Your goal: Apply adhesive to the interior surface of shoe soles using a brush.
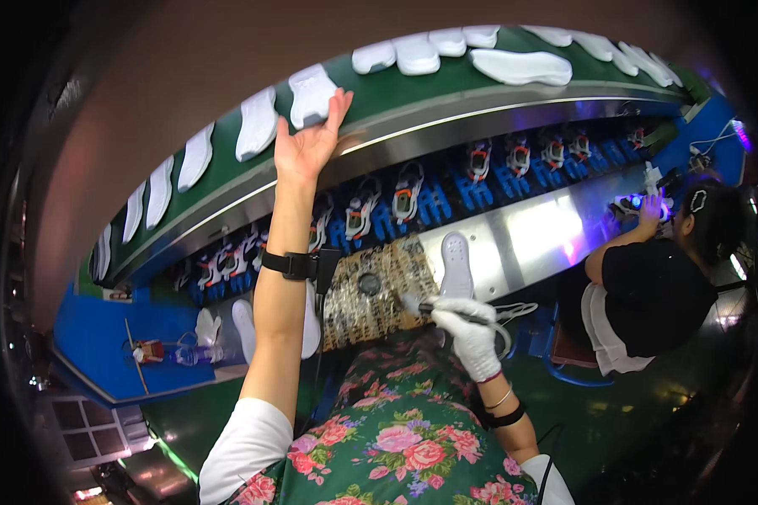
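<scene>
My bare left hand (307, 147) reaches up to the green belt, its fingers stretched apart and palm showing. Its fingertips are at the near end of a white shoe sole (313, 91); I cannot tell whether they bear on it. My right hand (470, 337), in a white glove, is closed round a thin-handled brush (411, 303) over a worn, tape-covered work mat (370, 295). Just beyond that hand, a pale sole (456, 263) lies on the metal bench. More pale soles (243, 326) rest left of the mat, partly behind my left forearm.
The raised green belt (370, 97) carries several white soles. Beneath it runs a row of shoes on blue racks (406, 202). A co-worker in black (653, 286) sits at the right. At left, a blue table (101, 358) holds a bottle (195, 354).
</scene>
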`<move>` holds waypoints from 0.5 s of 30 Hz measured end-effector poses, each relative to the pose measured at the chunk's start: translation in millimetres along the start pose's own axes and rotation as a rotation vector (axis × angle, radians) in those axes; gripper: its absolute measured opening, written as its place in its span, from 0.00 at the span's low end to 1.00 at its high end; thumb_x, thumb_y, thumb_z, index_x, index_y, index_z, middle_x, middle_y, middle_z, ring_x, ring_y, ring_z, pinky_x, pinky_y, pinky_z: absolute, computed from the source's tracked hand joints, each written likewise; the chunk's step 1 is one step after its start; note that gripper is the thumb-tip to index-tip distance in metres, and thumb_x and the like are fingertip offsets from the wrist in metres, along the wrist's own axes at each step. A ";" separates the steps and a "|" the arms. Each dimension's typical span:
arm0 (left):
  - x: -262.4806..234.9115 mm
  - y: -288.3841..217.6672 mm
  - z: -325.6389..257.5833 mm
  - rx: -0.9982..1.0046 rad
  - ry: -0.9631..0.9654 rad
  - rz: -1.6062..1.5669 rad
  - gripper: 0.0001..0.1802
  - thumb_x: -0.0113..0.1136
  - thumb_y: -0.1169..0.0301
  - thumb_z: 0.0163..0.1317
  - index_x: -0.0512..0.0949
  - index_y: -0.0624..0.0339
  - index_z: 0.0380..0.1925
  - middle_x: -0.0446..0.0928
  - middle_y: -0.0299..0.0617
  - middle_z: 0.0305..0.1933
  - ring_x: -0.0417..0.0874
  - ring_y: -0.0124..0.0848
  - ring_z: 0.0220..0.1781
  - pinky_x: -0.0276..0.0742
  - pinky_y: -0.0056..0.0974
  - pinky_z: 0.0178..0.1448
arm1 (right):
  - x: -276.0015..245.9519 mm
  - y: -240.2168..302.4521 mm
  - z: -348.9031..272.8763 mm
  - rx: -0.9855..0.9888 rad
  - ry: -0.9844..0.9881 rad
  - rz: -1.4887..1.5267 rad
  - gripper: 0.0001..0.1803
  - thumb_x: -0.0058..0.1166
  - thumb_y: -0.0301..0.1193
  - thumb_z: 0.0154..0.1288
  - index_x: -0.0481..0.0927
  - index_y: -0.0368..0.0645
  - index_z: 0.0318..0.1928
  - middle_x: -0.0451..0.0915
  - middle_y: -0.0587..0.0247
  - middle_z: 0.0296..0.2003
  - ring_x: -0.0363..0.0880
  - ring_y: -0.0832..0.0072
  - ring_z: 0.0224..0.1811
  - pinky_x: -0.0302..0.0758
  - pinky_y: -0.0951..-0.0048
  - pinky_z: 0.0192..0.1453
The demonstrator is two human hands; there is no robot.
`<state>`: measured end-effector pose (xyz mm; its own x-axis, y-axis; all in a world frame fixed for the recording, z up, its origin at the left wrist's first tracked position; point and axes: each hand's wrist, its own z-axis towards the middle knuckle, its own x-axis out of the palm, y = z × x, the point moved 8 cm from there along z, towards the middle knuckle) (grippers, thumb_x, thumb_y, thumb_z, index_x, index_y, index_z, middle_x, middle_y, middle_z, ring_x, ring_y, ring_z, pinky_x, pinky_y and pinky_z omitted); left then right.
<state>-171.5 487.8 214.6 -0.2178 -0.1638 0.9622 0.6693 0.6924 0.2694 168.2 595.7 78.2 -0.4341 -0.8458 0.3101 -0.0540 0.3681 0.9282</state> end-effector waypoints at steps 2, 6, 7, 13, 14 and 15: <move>-3.1 -8.2 13.2 0.080 -0.014 -0.106 0.53 0.35 0.33 0.69 0.47 0.74 0.72 0.54 0.62 0.74 0.62 0.51 0.73 0.65 0.53 0.74 | 1.0 5.2 -0.1 -0.118 0.019 -0.140 0.09 0.64 0.21 0.59 0.87 0.34 0.41 0.87 0.59 0.42 0.84 0.78 0.42 0.79 0.78 0.51; -16.5 3.6 5.6 0.142 -0.002 0.148 0.47 0.36 0.38 0.71 0.55 0.74 0.69 0.70 0.59 0.63 0.74 0.48 0.64 0.74 0.50 0.63 | -1.8 -6.2 -2.3 -0.008 0.029 -0.045 0.09 0.64 0.22 0.59 0.87 0.34 0.41 0.87 0.58 0.42 0.84 0.78 0.42 0.79 0.77 0.51; -16.4 19.0 7.6 0.063 0.028 0.294 0.43 0.40 0.42 0.72 0.58 0.73 0.68 0.72 0.58 0.59 0.76 0.47 0.60 0.75 0.48 0.61 | -5.2 -9.0 -3.0 0.028 0.001 -0.009 0.10 0.64 0.22 0.59 0.87 0.33 0.42 0.87 0.58 0.42 0.84 0.78 0.42 0.79 0.77 0.51; 10.8 64.6 53.9 0.288 0.022 1.419 0.30 0.58 0.61 0.68 0.67 0.67 0.65 0.74 0.53 0.55 0.78 0.40 0.53 0.75 0.38 0.57 | -13.7 -3.7 -5.5 0.008 -0.038 0.054 0.10 0.64 0.22 0.60 0.86 0.33 0.43 0.87 0.57 0.42 0.84 0.78 0.43 0.79 0.77 0.52; 19.7 61.1 64.1 0.402 -0.092 1.724 0.33 0.61 0.60 0.64 0.68 0.67 0.64 0.75 0.53 0.55 0.78 0.42 0.54 0.73 0.40 0.59 | -13.5 0.8 -5.7 -0.030 -0.030 0.041 0.10 0.64 0.22 0.60 0.86 0.33 0.43 0.87 0.58 0.42 0.84 0.78 0.43 0.79 0.77 0.52; 38.8 64.6 73.4 0.588 -0.064 2.043 0.35 0.64 0.58 0.60 0.68 0.67 0.63 0.76 0.52 0.54 0.78 0.44 0.55 0.71 0.41 0.60 | -14.4 -0.4 -6.0 0.000 -0.041 0.051 0.10 0.64 0.22 0.60 0.86 0.33 0.43 0.87 0.58 0.42 0.84 0.78 0.43 0.79 0.77 0.52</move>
<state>-188.9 577.8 266.3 0.3207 0.9264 -0.1973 -0.3074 -0.0952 -0.9468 179.8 605.5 74.5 -0.4731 -0.8092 0.3484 -0.0312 0.4106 0.9113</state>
